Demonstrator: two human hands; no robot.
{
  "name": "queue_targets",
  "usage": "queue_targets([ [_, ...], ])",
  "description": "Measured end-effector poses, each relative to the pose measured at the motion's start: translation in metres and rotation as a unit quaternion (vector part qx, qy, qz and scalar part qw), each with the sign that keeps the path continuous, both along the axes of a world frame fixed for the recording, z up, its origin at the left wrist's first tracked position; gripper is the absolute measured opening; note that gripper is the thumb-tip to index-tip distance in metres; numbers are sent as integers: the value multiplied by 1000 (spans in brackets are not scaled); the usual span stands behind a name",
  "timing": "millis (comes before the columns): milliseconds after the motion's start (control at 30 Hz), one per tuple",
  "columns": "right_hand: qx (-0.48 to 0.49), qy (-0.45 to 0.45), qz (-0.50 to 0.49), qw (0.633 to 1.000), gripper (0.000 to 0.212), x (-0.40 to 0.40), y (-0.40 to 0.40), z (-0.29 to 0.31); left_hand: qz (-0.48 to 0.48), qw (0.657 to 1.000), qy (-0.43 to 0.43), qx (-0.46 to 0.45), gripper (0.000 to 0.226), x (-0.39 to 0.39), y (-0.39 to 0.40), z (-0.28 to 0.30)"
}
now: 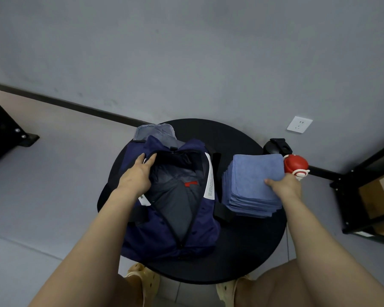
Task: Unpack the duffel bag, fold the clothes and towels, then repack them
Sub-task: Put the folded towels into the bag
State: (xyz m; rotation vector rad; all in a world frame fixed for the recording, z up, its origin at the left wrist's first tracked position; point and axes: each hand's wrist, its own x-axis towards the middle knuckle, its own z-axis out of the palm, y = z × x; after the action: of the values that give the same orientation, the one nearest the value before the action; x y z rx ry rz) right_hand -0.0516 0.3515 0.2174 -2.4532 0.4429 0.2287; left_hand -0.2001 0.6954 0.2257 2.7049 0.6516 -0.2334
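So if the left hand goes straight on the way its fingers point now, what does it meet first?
The left hand points up and right, over the open mouth of the duffel bag. It would probably meet the bag's far rim near the black handle strap first; depth is unclear.

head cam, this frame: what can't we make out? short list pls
- Right hand: thumb lies on the blue towel stack; its other digits are hidden under the stack's edge.
- White tag on the duffel bag: print too small to read.
- Bag contents: dark folded fabric; what lies beneath is hidden.
- Black object behind the stack: partly covered, cannot be identified.
- Left hand: fingertips hidden inside the bag's opening.
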Motion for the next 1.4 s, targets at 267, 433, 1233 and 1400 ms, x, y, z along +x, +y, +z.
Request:
queue_targets([
  [267,-194,-156,70,966,44,-3,16,14,-1,1000,-2,-1,88,-2,2,-1],
  [433,-263,-150,180,936,44,-12,42,4,-4,1000,-1,1,88,-1,1,0],
  [1233,-221,-75,197,952,53,-2,48,-20,-6,1000,9,-3,91,-3,3,0],
  [1400,-239,-50,204,948,76,-4,49,-21,-7,1000,10,7,90,-3,2,-1],
])
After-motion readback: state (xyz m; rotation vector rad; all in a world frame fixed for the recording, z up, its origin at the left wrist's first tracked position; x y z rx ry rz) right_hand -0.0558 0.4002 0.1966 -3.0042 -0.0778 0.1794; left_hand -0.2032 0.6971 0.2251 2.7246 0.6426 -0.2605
